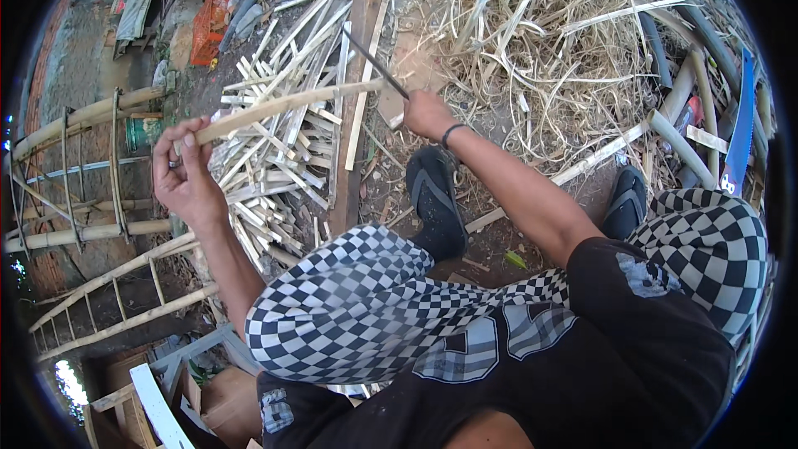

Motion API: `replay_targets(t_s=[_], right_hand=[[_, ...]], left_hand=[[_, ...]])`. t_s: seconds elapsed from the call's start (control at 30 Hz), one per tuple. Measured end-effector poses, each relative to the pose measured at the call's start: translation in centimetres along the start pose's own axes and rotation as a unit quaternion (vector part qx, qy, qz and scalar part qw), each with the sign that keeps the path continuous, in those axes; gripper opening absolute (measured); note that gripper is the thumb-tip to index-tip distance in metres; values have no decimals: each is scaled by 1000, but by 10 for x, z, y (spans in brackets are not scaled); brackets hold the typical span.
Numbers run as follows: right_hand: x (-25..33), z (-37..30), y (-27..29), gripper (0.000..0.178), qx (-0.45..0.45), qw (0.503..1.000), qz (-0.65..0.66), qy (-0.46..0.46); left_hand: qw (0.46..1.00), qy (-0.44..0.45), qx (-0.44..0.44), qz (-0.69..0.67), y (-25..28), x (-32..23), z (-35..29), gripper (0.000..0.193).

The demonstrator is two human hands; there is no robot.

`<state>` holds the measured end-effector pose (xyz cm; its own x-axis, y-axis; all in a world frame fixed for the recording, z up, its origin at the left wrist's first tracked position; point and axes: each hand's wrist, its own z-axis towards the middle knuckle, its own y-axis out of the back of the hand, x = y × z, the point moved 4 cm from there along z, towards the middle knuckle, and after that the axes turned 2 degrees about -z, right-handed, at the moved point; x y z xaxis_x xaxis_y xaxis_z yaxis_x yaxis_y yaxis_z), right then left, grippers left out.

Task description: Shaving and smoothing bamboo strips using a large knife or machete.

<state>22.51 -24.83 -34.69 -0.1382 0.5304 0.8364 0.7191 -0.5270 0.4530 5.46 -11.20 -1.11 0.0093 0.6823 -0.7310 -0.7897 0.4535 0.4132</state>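
Observation:
My left hand (189, 176) pinches the near end of a long pale bamboo strip (278, 104) between thumb and fingers. From there the strip runs across to the right, above a heap of cut sticks. My right hand (427, 115) is closed round the handle of a knife (371, 59), whose narrow dark blade points away and to the left. The strip's far end meets or overlaps the blade close to my right fist; whether they touch I cannot tell. The knife's handle is mostly hidden in my fingers.
A heap of pale split sticks (287, 145) lies beside a long wooden plank (366, 12). Tangled bamboo shavings (532, 41) pile up at the far right. A blue saw (740, 120) stands at the right among bamboo poles. Bamboo ladders (125, 308) and an orange crate (209, 29) are leftward.

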Motion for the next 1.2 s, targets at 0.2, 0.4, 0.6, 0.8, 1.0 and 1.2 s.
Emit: replay_targets(t_s=[0.2, 0.4, 0.6, 0.8, 1.0, 1.2], right_hand=[[89, -40, 12, 24, 13, 991, -52, 125], [-43, 5, -8, 26, 88, 986, -140, -14], [-25, 0, -21, 32, 60, 990, -103, -74], [-100, 32, -32, 33, 59, 998, 29, 13], [-42, -11, 14, 32, 163, 963, 194, -90], [71, -62, 94, 29, 66, 979, 190, 33]], left_hand=[[1000, -13, -10, -10, 8, -15, 3, 15], [1000, -11, -4, -9, 3, -5, 3, 15], [999, 11, -20, -47, 5, -11, 3, 22], [991, 15, 6, -130, -11, 6, 6, 19], [970, -1, 33, -240, -2, 17, 4, 24], [988, -8, 46, -146, -11, 11, 18, 26]])
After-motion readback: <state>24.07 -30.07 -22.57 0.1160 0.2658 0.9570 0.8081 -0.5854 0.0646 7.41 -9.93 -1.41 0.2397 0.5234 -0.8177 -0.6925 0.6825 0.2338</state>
